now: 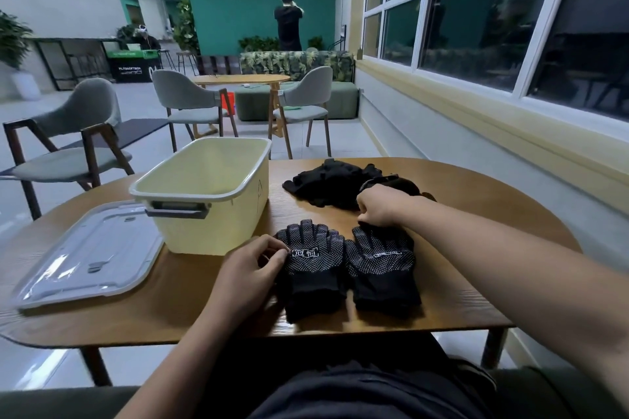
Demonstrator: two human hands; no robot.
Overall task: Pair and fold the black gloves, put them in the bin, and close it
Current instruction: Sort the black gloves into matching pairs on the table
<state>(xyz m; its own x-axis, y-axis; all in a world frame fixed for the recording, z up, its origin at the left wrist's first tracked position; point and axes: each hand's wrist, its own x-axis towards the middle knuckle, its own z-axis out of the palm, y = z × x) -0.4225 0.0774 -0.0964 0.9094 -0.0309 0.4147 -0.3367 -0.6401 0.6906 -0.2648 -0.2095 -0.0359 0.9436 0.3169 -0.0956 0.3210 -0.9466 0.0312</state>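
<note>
Gloves lie spread on the wooden tabletop in front of the seated person: two black ones with white grip dots, flat, side by side and touching along their inner edges, fingers pointing away from the person and cuffs toward the near edge. The left glove carries a white printed label across its palm; the right glove has a smaller one.

The left hand rests on the tabletop against the left glove's outer edge, its fingers curled and its fingertips pinching the fabric just beside the label. The right hand is closed into a loose fist at the far end of the right glove, knuckles up, gripping that glove's fingertips, which are bunched under it.

Behind the right hand, farther back on the tabletop, sits a heap of more black gloves, tangled so that I cannot count them. One dark piece pokes out just past the right wrist.

To the left of the pair stands the pale yellow bin, open and upright, with a grey handle on its near end; I see nothing inside it from here. Its near right corner is just beside the left glove's fingertips. The lid, clear with a grey rim, lies flat on the tabletop left of the bin, its corner close against the bin's base.
</note>
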